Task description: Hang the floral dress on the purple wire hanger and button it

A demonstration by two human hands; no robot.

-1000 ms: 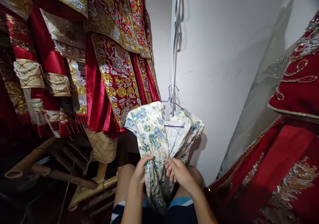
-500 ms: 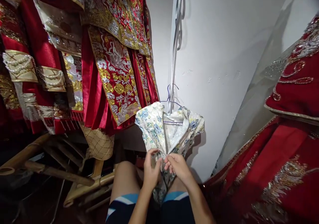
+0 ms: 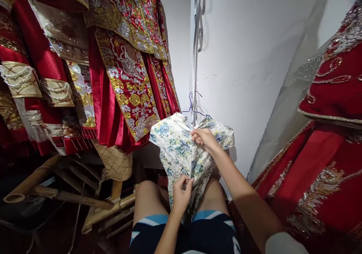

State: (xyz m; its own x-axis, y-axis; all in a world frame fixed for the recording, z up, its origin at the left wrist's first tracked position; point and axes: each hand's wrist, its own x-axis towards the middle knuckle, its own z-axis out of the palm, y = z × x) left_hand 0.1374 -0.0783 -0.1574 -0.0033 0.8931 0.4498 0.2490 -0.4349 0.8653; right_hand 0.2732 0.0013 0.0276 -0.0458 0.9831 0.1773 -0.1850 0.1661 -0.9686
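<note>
A white dress with blue and yellow flowers (image 3: 175, 144) hangs on a purple hanger (image 3: 191, 105) in front of me, its lower part between my knees. Its middle seam is drawn together up to the neckline. My right hand (image 3: 201, 138) is closed in a pinch at the top of that seam, just under the collar. Lower on the same seam, my left hand (image 3: 183, 188) pinches the fabric between thumb and fingers. Any small zipper pull is hidden by my right fingers.
Red embroidered garments (image 3: 132, 92) hang at the left, and another red beaded garment (image 3: 322, 152) at the right. A bamboo frame (image 3: 73, 197) stands at the lower left. Behind the dress are a metal pole (image 3: 195, 58) and a pale wall (image 3: 240, 39).
My right hand has risen along the seam to the neckline, and the open front has closed. My left hand has moved slightly right and now pinches the fabric.
</note>
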